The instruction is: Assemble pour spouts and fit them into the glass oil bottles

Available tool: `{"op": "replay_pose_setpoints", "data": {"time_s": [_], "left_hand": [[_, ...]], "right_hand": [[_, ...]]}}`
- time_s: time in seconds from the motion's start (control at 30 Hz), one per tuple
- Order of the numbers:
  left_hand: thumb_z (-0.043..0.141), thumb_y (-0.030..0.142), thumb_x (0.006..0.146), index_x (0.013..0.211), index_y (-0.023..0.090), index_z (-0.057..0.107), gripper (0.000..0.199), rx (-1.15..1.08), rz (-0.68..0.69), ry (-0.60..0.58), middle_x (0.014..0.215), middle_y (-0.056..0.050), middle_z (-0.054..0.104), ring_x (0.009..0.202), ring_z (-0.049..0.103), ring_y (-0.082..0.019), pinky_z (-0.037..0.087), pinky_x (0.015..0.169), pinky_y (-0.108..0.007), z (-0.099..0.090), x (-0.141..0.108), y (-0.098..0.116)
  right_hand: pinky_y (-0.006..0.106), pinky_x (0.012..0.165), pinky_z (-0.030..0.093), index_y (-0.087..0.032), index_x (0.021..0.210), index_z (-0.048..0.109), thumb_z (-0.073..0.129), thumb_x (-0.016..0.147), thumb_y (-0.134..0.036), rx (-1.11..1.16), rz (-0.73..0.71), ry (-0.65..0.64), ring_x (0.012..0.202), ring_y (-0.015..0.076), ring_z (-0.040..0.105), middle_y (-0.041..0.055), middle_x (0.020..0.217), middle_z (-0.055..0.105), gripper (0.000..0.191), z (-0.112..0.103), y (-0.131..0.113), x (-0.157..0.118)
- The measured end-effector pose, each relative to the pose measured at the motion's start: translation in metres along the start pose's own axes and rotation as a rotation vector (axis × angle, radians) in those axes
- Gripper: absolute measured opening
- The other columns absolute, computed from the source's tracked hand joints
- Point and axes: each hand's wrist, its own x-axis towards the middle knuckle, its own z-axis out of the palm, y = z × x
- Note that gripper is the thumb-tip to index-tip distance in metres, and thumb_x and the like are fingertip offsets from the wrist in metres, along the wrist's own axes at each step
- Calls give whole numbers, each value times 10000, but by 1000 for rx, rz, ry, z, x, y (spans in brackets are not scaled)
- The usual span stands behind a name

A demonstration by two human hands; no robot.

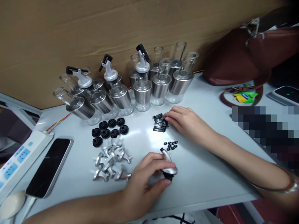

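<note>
Near the table's front edge, my left hand (pixel 147 183) grips a silver pourer top (pixel 169 170) with a black stopper beneath it and a small black tip on its spout. The fingers of my right hand (pixel 181 119) are closed at the right side of a pile of black clips (pixel 159 127); whether a clip is between them is hidden. Several small black caps (pixel 172 145) lie between my hands. To the left are black ribbed stoppers (pixel 106 134) and a heap of silver spouts (pixel 108 163).
Glass and steel bottles (pixel 142 93) stand along the cardboard back wall (pixel 93 31), some with pourers fitted. A phone (pixel 50 168) and power strip (pixel 15 161) lie left; a brown bag (pixel 235 59) and snack packet (pixel 244 97) lie right.
</note>
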Motion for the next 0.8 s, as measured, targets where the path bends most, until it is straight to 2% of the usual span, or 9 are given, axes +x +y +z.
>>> {"op": "replay_pose_setpoints", "data": {"time_s": [0.13, 0.3, 0.43, 0.5, 0.57, 0.7, 0.8], "left_hand": [[533, -8, 852, 1089, 251, 627, 363, -6, -39, 1, 1065, -40, 528, 1047, 548, -140, 455, 962, -262, 0, 2, 2], [586, 63, 869, 1126, 269, 628, 331, 4, -29, 28, 1055, -46, 522, 1043, 546, -163, 479, 951, -302, -1, 4, 2], [637, 142, 873, 1188, 332, 618, 369, 61, -2, 38, 1029, -32, 511, 982, 539, -158, 481, 933, -300, -4, 4, 0], [636, 168, 881, 1245, 358, 582, 413, 89, -27, 80, 1019, -31, 508, 953, 530, -161, 487, 897, -294, -5, 4, -2], [640, 202, 885, 1259, 368, 571, 414, 87, -66, 126, 991, -26, 510, 928, 523, -165, 483, 882, -295, -6, 5, -5], [647, 298, 883, 1161, 361, 646, 285, 89, -118, 177, 1040, -36, 465, 999, 496, -187, 453, 946, -333, -6, 5, -7], [633, 356, 885, 1135, 378, 664, 252, 143, -121, 231, 1152, -42, 381, 1062, 464, -201, 439, 970, -356, -5, 4, -6]], "right_hand": [[384, 747, 484, -126, 950, 685, 486, 930, -176, 8, -1, -21, 830, 263, 613, 115, 859, 645, 206, 4, -4, 1], [387, 745, 504, -131, 880, 658, 505, 898, -146, 17, -14, -29, 820, 260, 608, 113, 852, 631, 154, 2, -7, 1], [330, 692, 498, -169, 836, 594, 500, 899, -160, 122, 1, 76, 748, 204, 597, 78, 829, 612, 113, -7, -13, -1], [293, 637, 478, -183, 820, 563, 500, 896, -166, 252, 46, 147, 682, 167, 576, 52, 793, 613, 100, -14, -20, -3], [263, 590, 457, -189, 779, 544, 523, 876, -174, 433, 111, 162, 640, 142, 562, 33, 754, 627, 101, -21, -31, -6], [256, 597, 483, -176, 770, 604, 635, 790, -242, 897, 268, 1, 647, 132, 586, 22, 736, 657, 75, -30, -49, -8], [248, 558, 477, -158, 828, 680, 695, 725, -286, 1141, 427, -150, 616, 125, 586, 11, 695, 653, 165, -31, -54, -7]]}}
